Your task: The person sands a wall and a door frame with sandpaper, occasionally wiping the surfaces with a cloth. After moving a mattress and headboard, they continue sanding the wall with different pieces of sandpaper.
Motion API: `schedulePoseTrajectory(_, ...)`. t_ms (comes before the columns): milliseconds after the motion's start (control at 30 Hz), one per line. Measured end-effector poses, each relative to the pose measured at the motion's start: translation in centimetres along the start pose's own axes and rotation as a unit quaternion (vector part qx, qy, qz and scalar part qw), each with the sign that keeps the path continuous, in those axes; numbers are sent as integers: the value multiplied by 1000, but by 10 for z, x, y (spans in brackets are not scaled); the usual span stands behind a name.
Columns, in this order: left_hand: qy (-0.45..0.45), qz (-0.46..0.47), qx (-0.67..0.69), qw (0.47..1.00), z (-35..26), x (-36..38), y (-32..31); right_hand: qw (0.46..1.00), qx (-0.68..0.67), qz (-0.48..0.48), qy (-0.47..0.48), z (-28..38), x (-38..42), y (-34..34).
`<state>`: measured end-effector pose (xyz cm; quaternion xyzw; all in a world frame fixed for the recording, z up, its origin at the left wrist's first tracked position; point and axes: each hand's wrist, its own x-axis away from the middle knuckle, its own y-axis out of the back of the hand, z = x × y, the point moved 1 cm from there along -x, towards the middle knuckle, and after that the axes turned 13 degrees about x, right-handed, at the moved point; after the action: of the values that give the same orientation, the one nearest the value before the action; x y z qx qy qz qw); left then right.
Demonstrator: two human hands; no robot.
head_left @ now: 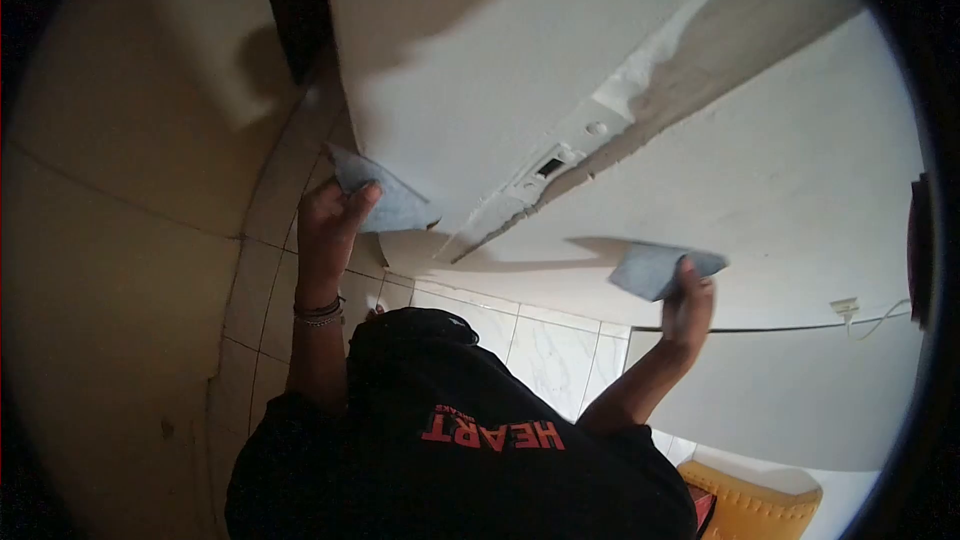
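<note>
Head view: left hand (328, 218) pinches a matte grey sheet (395, 205), right hand (690, 302) a smaller sheet (646, 271) (both angular), near the ragged-seamed white wall (470, 70).

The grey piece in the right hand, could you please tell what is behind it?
Around the grey piece, a white surface shows, with a shadow on the left. The patch directly behind the piece and the right hand is covered and cannot be seen.
</note>
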<state>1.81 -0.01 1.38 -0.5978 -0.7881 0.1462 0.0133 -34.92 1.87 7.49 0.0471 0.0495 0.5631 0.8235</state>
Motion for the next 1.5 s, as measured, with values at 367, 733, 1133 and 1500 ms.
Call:
schedulePoseTrajectory(367, -42, 19, -16, 999, 30, -2, -14, 972, 213, 30, -91, -25, 9, -16)
schedulePoseTrajectory(733, -29, 91, -195, 976, 34, -5, -14, 965, 233, 122, -10, -77, 1, -50)
schedulePoseTrajectory(1133, -17, 83, -196, 977, 45, 4, -30, 961, 242, 134, -4, -72, 0, -60)
schedulePoseTrajectory(1500, -55, 122, -215, 967, 26, -2, -39, 948, 229, 222, 25, -28, 4, -61)
